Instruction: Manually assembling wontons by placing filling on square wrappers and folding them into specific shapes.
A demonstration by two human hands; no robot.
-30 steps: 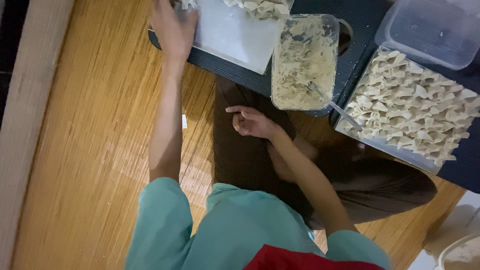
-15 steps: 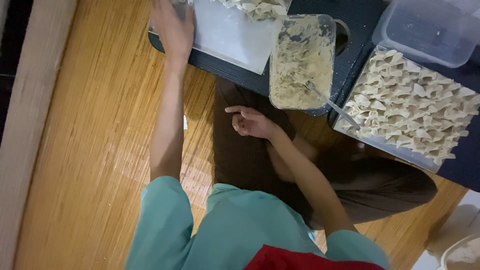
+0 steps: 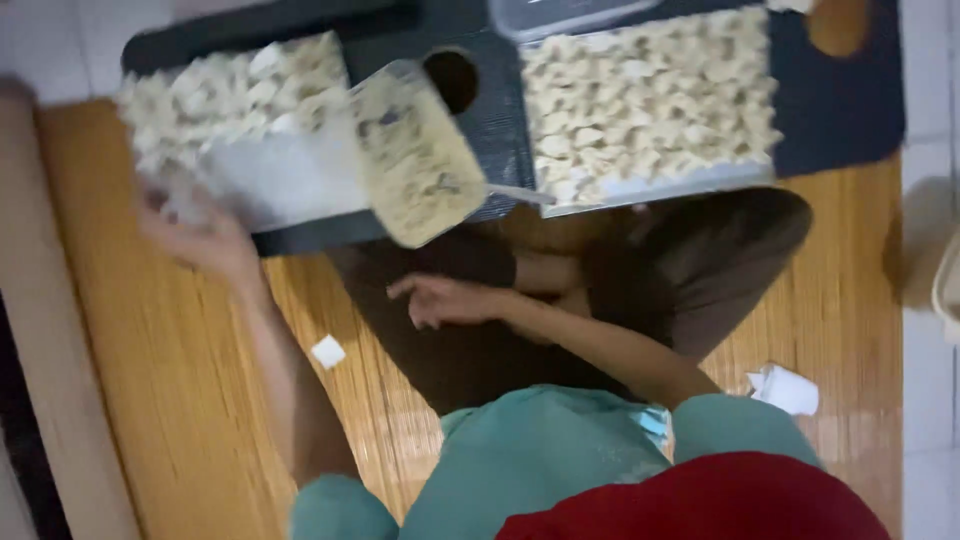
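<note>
Left hand (image 3: 195, 235), blurred, at corner of white tray (image 3: 275, 180); grip cannot be told. Right hand (image 3: 440, 298) empty, fingers loosely spread, above lap. Clear tub of filling (image 3: 415, 150) at 12 o'clock from right hand, on dark worktop (image 3: 840, 110). Folded dumplings (image 3: 645, 100) at 1 o'clock. Paper scrap (image 3: 328, 351) on bamboo mat (image 3: 150, 380).

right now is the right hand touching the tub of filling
Apart. The head view shows the right hand over the dark lap, with a clear gap below the tub of filling.
</note>
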